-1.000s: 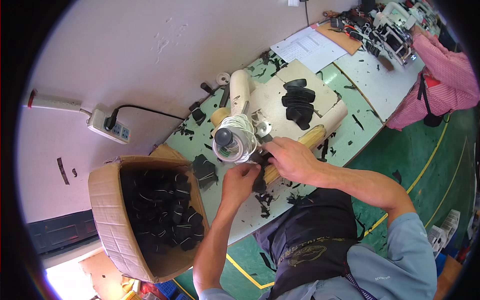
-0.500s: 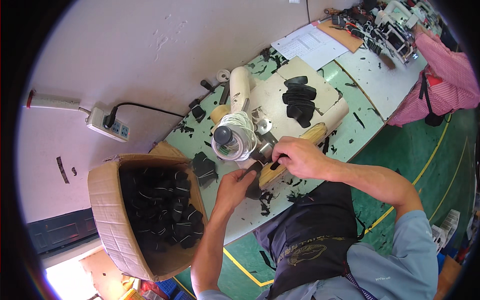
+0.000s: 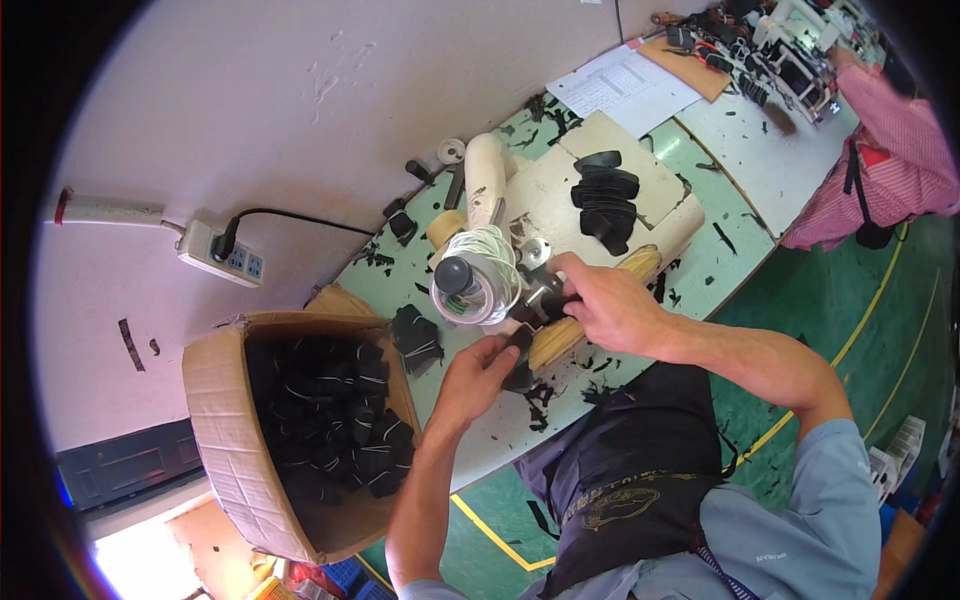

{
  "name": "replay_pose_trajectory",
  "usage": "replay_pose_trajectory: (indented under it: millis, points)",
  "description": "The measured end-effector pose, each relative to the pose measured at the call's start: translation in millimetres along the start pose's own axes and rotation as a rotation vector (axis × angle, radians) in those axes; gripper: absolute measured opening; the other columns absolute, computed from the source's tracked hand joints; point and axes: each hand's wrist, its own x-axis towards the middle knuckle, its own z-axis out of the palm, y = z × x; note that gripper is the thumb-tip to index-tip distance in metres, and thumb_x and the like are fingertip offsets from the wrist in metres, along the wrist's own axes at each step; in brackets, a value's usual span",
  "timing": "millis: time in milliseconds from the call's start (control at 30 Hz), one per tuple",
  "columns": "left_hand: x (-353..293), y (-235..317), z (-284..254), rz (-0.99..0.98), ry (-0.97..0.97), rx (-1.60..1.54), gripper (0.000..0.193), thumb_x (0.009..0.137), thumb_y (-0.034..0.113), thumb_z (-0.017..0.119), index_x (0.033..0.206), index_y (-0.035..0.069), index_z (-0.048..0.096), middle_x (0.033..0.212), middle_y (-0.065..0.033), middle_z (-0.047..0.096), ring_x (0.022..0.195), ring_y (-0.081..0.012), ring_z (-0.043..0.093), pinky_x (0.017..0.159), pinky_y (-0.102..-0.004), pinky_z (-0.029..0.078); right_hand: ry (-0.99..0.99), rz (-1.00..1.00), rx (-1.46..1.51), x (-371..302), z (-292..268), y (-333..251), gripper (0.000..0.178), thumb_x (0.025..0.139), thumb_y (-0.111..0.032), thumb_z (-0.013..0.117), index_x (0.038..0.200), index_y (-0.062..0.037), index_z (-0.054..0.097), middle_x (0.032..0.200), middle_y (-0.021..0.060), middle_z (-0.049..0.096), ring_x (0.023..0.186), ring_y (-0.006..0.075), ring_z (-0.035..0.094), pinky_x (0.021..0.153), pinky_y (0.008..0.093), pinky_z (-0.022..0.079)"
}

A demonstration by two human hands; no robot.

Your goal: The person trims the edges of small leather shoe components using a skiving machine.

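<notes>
My left hand [image 3: 476, 378] is closed on a small stack of black flat pieces [image 3: 518, 376] at the near side of a cream-coloured machine [image 3: 487, 175]. My right hand [image 3: 617, 308] pinches a dark piece [image 3: 571, 300], mostly hidden by the fingers, beside the machine's metal head. Under that hand lies a long, yellowish, worn pad [image 3: 556, 344] along the machine's front edge. A row of overlapping black curved pieces [image 3: 606, 200] rests on the machine's flat cream top [image 3: 660, 180]. A round clear holder wound with white cord [image 3: 483, 262] stands left of my right hand.
A cardboard box [image 3: 222, 425] full of tied black bundles stands at left. Another black bundle [image 3: 415, 338] lies beside it on the green table [image 3: 480, 440], among black scraps. A power strip [image 3: 222, 254] hangs on the wall. At far right, a person in a pink sleeve [image 3: 885, 130] works at another machine.
My right hand has moved slightly up and right, its fingers spreading more at the metal head. My left hand has shifted slightly right, and its black pieces sit lower beside the pad.
</notes>
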Motion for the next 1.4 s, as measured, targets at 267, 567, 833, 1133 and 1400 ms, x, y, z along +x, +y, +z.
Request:
replay_pose_trajectory:
  millis: [267, 567, 833, 1133, 1400]
  points:
    - [17, 11, -1, -0.081, 0.065, 0.291, 0.034, 0.094, 0.03, 0.065, 0.097, -0.003, 0.073, 0.077, -0.0025, 0.069, 0.068, -0.008, 0.056, 0.062, -0.0282, 0.044, -0.106, -0.162, -0.084, 0, 3, -3, 0.013, 0.083, -0.002, 0.064, 0.096, -0.002, 0.064, 0.091, 0.0135, 0.061, 0.092, 0.0347, 0.062, 0.079, 0.0438, 0.049]
    - [-1, 7, 0, 0.011, -0.006, 0.033, 0.025, 0.098, 0.025, 0.063, 0.106, 0.001, 0.069, 0.081, 0.0023, 0.066, 0.065, -0.0045, 0.052, 0.055, -0.0224, 0.039, 0.013, 0.003, 0.051, 0, -3, -5, 0.02, 0.084, -0.003, 0.065, 0.104, -0.001, 0.065, 0.094, 0.0155, 0.062, 0.095, 0.035, 0.062, 0.079, 0.0428, 0.05]
    - [13, 4, 4, -0.01, 0.137, 0.23, 0.034, 0.094, 0.027, 0.066, 0.105, -0.004, 0.071, 0.083, -0.0073, 0.072, 0.072, -0.0112, 0.062, 0.068, -0.0286, 0.049, -0.125, -0.036, -0.004, -2, -3, -3, 0.017, 0.085, -0.004, 0.066, 0.102, -0.0026, 0.066, 0.097, 0.0139, 0.062, 0.094, 0.0336, 0.062, 0.083, 0.0412, 0.049]
    - [2, 6, 3, 0.093, 0.044, 0.088, 0.03, 0.096, 0.025, 0.064, 0.108, -0.002, 0.069, 0.087, -0.0049, 0.07, 0.073, -0.0093, 0.06, 0.063, -0.0262, 0.046, 0.102, -0.148, -0.146, -1, 0, -7, 0.018, 0.082, 0.001, 0.063, 0.099, -0.0029, 0.066, 0.092, 0.0119, 0.062, 0.089, 0.0336, 0.061, 0.079, 0.0431, 0.05]
    - [7, -7, 2, -0.028, 0.104, 0.101, 0.029, 0.093, 0.023, 0.066, 0.104, -0.003, 0.071, 0.084, -0.0036, 0.072, 0.074, -0.0075, 0.06, 0.066, -0.0254, 0.047, 0.107, -0.202, -0.238, -8, -13, 11, 0.018, 0.081, 0.0, 0.065, 0.099, -0.0044, 0.067, 0.093, 0.011, 0.062, 0.088, 0.0322, 0.062, 0.076, 0.0406, 0.051]
